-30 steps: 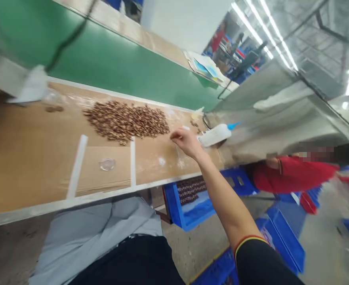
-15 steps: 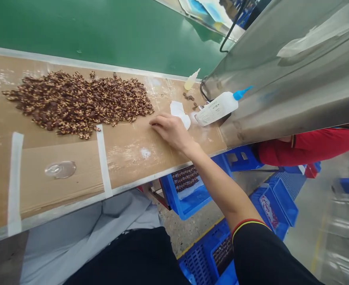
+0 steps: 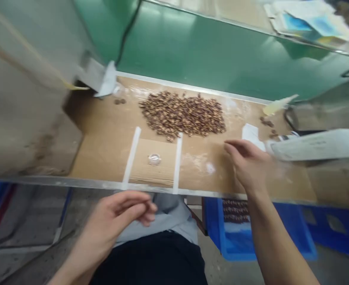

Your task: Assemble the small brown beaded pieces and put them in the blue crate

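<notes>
Over my lap, just in front of the table edge, my left hand (image 3: 126,213) is raised with loosely curved fingers apart and nothing visible in them. My right hand (image 3: 247,160) is low over the cardboard table cover, to the right of the pile of small brown and cream pieces (image 3: 183,114). Its thumb and fingertips come together; what they hold, if anything, is too small to make out. White paper (image 3: 250,133) lies just behind that hand. A small clear round dish (image 3: 154,159) sits between two strips of white tape.
A white bottle (image 3: 323,145) lies tilted at the right, with a small yellowish dropper bottle (image 3: 278,105) behind it. Metal walls (image 3: 28,107) flank the table. Beneath the right side is a blue crate (image 3: 266,249) holding rows of brown pieces.
The view has swung left and levelled. My left hand has come into sight. My right hand stays on the table beside the white paper, its fingertips still together.
</notes>
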